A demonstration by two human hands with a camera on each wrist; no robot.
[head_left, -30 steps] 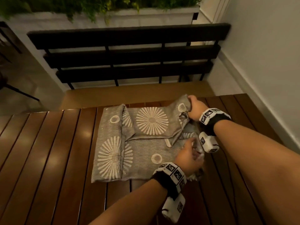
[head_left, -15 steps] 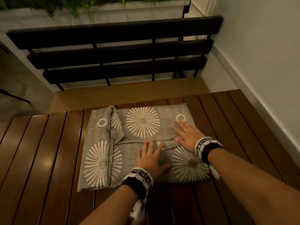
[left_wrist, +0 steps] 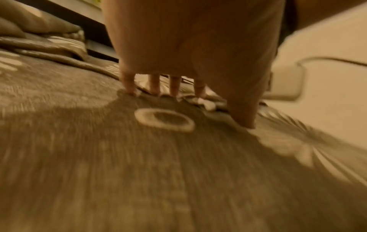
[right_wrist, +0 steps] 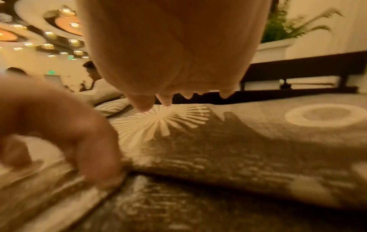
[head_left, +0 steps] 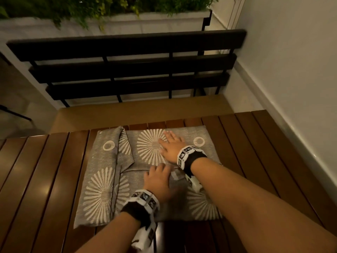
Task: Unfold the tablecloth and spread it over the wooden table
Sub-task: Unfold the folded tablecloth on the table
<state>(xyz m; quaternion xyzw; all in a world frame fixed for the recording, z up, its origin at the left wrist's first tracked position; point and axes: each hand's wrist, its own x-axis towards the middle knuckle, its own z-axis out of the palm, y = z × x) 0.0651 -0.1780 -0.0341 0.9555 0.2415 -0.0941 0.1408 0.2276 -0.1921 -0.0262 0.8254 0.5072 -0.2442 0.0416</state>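
The slatted wooden table (head_left: 36, 179) runs across the near part of the head view, its bare brown boards showing at the far left. On it, toward the far edge and a little right of the middle, lies the folded tablecloth (head_left: 102, 161), grey with pale sunburst and ring prints. Along its left part a narrow flap is folded over lengthwise, and a crosswise fold edge runs through its middle.

The left hand (head_left: 157, 181) rests on the cloth at that middle fold, palm raised and its fingertips (left_wrist: 131, 87) and thumb planted on the fabric at the fold edge; in the left wrist view the fingers point down onto the cloth, bent rather than flat, and whether they pinch the edge cannot be told. A marked wristband (head_left: 144, 199) circles the wrist.

Just beyond it and to the right, the right hand (head_left: 172, 147) lies flat, fingers straight and spread, pressing on the far half of the cloth over a sunburst print. It wears its own marked wristband (head_left: 187, 154).

Behind the table stands a dark slatted bench (head_left: 127, 70), with a white planter of green plants (head_left: 109, 15) behind it. A pale wall (head_left: 291, 61) rises at the right.
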